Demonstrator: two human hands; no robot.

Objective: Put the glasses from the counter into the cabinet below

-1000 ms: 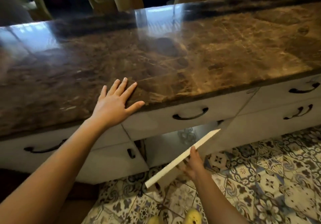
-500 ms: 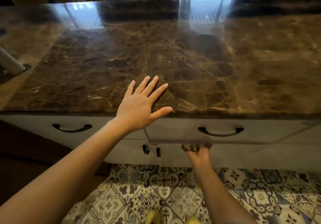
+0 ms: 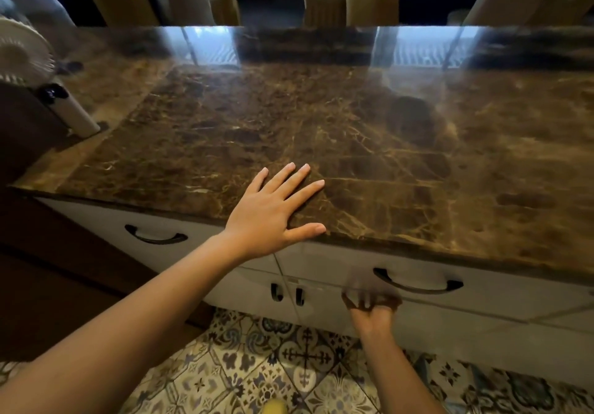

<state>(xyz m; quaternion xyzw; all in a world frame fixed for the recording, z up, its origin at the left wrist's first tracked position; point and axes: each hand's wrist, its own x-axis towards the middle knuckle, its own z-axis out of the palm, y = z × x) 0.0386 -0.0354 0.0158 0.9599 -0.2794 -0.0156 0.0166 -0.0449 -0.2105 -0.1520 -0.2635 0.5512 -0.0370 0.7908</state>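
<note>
Your left hand (image 3: 273,213) lies flat on the brown marble desk (image 3: 369,143), fingers (image 3: 297,179) spread and released, grasping nothing, thumb along the front edge. Your right hand (image 3: 373,309) is low at the white cabinet door (image 3: 324,309), just under the drawer with the black handle (image 3: 418,282). It is motion-blurred, the fingers look curled toward the door's top edge, but I cannot tell whether they grip it or only touch it.

Glasses: none visible on the desk in this view. The door looks shut or nearly shut, so the inside is hidden; I cannot tell if the glasses are in there. Judging from the bare desk top, the task looks at its end, with the door being closed.

Risks from here:
- Right fingers sit at the seam between door and drawer front; pushing hard with them there could pinch them.
- A door shoved fast could jolt any glassware standing close behind it and tip or chip it.
- If a glass stands off-frame, finishing now would leave it behind. Check the far left near the white fan (image 3: 22,50) and the right end of the desk.
- Your weight leans on the left palm on polished stone; a slip could pitch you toward the edge.
- The patterned floor tiles (image 3: 257,365) are close under your feet, so watch footing when you stand up.
</note>
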